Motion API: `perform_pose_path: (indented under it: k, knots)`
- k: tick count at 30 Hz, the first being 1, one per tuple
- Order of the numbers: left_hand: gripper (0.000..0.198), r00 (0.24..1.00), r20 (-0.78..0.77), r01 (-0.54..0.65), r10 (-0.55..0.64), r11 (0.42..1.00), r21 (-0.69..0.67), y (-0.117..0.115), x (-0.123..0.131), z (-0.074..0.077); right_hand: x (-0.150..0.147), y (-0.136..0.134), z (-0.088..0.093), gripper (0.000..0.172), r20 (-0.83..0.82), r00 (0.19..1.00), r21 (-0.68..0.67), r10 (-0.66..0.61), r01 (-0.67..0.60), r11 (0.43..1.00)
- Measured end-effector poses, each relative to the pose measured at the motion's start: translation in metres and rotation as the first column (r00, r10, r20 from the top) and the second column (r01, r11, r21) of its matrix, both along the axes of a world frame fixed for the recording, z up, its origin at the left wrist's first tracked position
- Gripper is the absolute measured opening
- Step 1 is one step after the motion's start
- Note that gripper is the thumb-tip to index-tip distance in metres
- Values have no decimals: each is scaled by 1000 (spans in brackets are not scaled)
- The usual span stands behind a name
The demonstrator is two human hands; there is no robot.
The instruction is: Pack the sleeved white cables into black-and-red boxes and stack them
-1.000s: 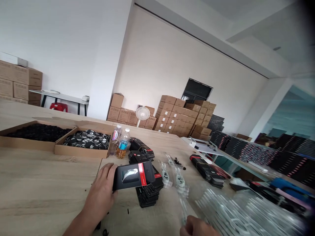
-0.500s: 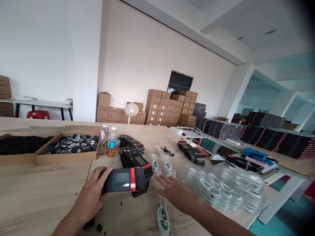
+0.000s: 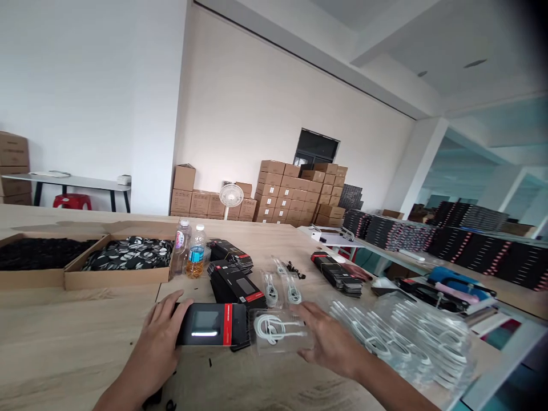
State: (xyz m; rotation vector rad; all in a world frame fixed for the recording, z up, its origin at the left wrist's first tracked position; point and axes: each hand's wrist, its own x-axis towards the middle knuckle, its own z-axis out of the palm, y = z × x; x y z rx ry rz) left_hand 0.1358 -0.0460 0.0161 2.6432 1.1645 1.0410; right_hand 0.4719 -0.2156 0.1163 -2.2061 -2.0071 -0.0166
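My left hand (image 3: 165, 328) is closed on the left end of a black box (image 3: 208, 326) that has a clear window and a red band. My right hand (image 3: 323, 337) grips the right edge of a clear plastic tray (image 3: 295, 343) with a coiled white cable (image 3: 272, 329) in it. The tray's left edge sits close to the open-looking right end of the box; I cannot tell if they touch. Behind them lies a stack of similar black boxes (image 3: 233, 285). Two more cable trays (image 3: 270, 290) rest on the table beyond my right hand.
Many clear trays with white cables (image 3: 402, 331) are heaped at the right. Another black box stack (image 3: 336, 274) lies behind them. Two plastic bottles (image 3: 196, 254) stand beside a cardboard tray (image 3: 120, 279) of round black pieces. Small black bits (image 3: 210, 362) lie on the table.
My right hand has picked up a cable tray from the table and brought it up to the box's right end. The box in my left hand has turned slightly more level.
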Motion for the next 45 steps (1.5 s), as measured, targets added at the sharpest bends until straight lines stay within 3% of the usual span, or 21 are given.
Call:
perform_pose_path:
  k: [7, 10, 13, 14, 17, 19, 21, 22, 24, 26, 29, 33, 36, 39, 42, 45]
  knots:
    - [77, 998, -19, 64, -65, 997, -52, -17, 11, 9, -31, 14, 7, 74, 213, 975, 115, -63, 39, 993]
    - [76, 994, 12, 108, -108, 994, -36, -23, 17, 14, -61, 15, 7, 88, 177, 981, 133, 84, -109, 985]
    - [70, 987, 141, 85, -81, 996, -22, -26, 22, 16, -97, 15, 3, 93, 61, 960, 285, 274, -280, 917]
    - [67, 977, 202, 74, -66, 997, -33, -26, 23, 16, -108, 16, 1, 89, 7, 961, 397, 275, -255, 881]
    - [61, 929, 367, 91, -42, 989, -117, -29, 30, 13, -126, 24, -14, 80, -274, 936, 644, 221, 8, 765]
    - [65, 901, 431, 152, -51, 967, -204, -33, 36, 8, -129, 31, -27, 81, -493, 818, 637, 297, 107, 764]
    - [76, 877, 471, 263, -98, 918, -297, -40, 42, 4, -127, 36, -40, 77, -618, 687, 605, 383, 104, 789]
    - [80, 859, 493, 330, -136, 884, -332, -43, 44, 2, -125, 37, -45, 74, -640, 655, 594, 402, 89, 800]
    - [79, 809, 550, 452, -207, 817, -358, -49, 46, -1, -120, 35, -51, 65, -611, 683, 580, 400, 43, 814]
    - [66, 754, 606, 531, -252, 778, -336, -52, 46, 0, -115, 31, -52, 54, -527, 757, 581, 386, -10, 814]
    - [55, 718, 635, 566, -284, 770, -295, -53, 42, 2, -113, 25, -43, 38, -400, 822, 602, 405, -98, 793]
    - [53, 723, 617, 529, -312, 824, -203, -52, 33, 7, -121, 19, -21, 28, -376, 799, 568, 470, -202, 798]
    - [41, 753, 544, 480, -371, 874, -69, -54, 24, 17, -128, 15, -13, 25, -396, 770, 522, 500, -260, 813]
    - [24, 762, 507, 435, -403, 898, 59, -57, 17, 31, -129, 13, -26, 30, -345, 773, 572, 532, -276, 772]
    - [23, 745, 542, 382, -390, 914, 132, -60, 16, 40, -126, 14, -48, 51, -344, 784, 695, 517, -158, 702]
    - [22, 724, 565, 373, -396, 913, 162, -60, 16, 42, -126, 16, -56, 45, -274, 827, 756, 491, -130, 641]
